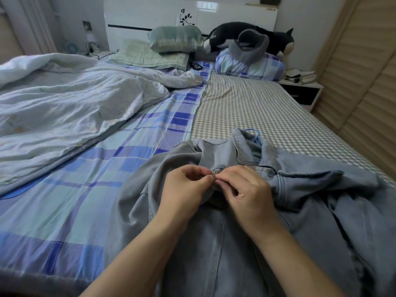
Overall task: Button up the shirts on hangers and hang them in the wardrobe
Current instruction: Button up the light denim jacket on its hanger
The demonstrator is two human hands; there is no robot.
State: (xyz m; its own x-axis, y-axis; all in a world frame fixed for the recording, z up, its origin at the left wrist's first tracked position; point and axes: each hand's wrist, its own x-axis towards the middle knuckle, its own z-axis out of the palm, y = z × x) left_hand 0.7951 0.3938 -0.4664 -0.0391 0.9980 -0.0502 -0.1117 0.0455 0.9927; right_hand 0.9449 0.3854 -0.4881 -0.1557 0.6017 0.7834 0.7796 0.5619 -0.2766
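Two hands meet at the front of a grey denim shirt [267,243] spread on the bed [257,108] just before you, in the head view. Your left hand [186,189] pinches the shirt's front edge between curled thumb and fingers; your right hand [244,191] pinches the facing edge, fingertips touching the left's just below the collar [246,146]. A blue hanger hook [254,133] pokes out of the collar. To the left lies a rumpled pale quilt [75,99]. Pillows [173,39] and a black and white plush toy [257,37] sit by the headboard [225,11]. Slatted wardrobe doors [364,71] stand at right.
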